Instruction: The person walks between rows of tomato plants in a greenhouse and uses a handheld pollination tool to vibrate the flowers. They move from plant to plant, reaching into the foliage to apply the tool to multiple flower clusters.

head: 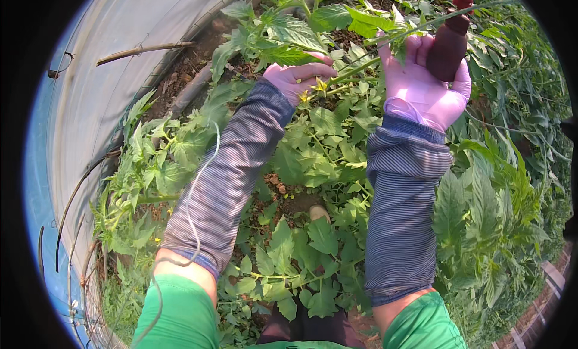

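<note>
My left hand (300,75) is at the upper middle, its fingers at a tomato plant stem (356,70) beside small yellow flowers (319,85); leaves partly hide the fingertips. To the right, my right hand (422,78) is turned palm up, with a dark red bottle-shaped object (447,51) with a brighter red top lying against the palm and thumb. Its fingers curl up by the leaves and a green twine (438,20), and what the fingertips hold is unclear. Both hands look pinkish, perhaps thinly gloved, above striped arm sleeves. A pale string (192,213) hangs over my left forearm.
Plastic greenhouse sheeting (113,28) curves along the left, with a wooden stick (144,52) sticking out of it and a pipe (192,89) at its base. Dense tomato foliage (478,204) fills the right side. More leafy plants (302,254) stand between my arms, over brown soil.
</note>
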`<act>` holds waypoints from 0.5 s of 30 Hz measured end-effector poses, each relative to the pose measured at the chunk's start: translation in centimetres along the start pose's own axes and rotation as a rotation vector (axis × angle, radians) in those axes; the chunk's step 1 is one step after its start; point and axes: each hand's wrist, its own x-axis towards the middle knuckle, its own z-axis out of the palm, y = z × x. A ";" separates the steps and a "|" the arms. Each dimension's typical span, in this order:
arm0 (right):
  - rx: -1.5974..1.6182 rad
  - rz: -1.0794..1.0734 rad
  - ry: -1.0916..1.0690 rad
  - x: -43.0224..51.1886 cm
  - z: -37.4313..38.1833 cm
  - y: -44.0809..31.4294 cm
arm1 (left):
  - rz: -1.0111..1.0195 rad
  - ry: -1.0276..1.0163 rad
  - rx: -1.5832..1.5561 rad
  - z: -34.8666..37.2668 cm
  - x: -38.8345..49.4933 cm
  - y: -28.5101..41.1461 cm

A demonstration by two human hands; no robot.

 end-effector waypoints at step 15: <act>-1.267 -0.665 -0.096 -12.7 -9.6 -3.0 | 0.288 -0.123 1.136 2.6 0.8 2.4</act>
